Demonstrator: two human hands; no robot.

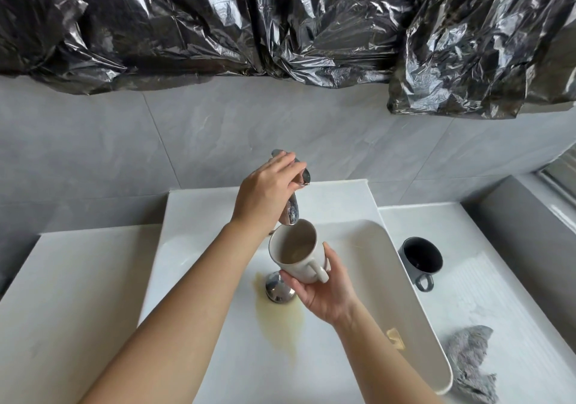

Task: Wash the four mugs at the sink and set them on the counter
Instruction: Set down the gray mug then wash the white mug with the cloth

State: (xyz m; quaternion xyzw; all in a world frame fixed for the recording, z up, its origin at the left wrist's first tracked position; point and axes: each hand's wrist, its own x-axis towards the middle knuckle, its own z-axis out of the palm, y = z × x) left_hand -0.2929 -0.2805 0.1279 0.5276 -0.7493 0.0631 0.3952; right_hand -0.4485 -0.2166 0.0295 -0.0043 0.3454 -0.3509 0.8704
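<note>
You face a white sink (199,279) under a grey tiled wall (156,142) and black plastic sheeting (280,29). Right of your right hand (324,294), the counter (498,294) carries a dark mug (422,257) and a grey cloth (470,360), well apart. Your left hand (268,191) grips the faucet handle (307,176). Just below it, your right hand holds the white mug (296,251) upright under the spout (291,212).

soft daylight, wide-angle bend

the picture is evenly bright, with diffuse light that seems strongest from the right. shadows on the white sink (243,372) are faint and soft-edged. white glare streaks the crinkled black plastic sheeting (218,20) and glints on the chrome tap (291,210). focus is sharp on the white mug (296,254). the counter (68,294) edges bow toward the corners, and the grey cloth (467,360) looks slightly soft.
</note>
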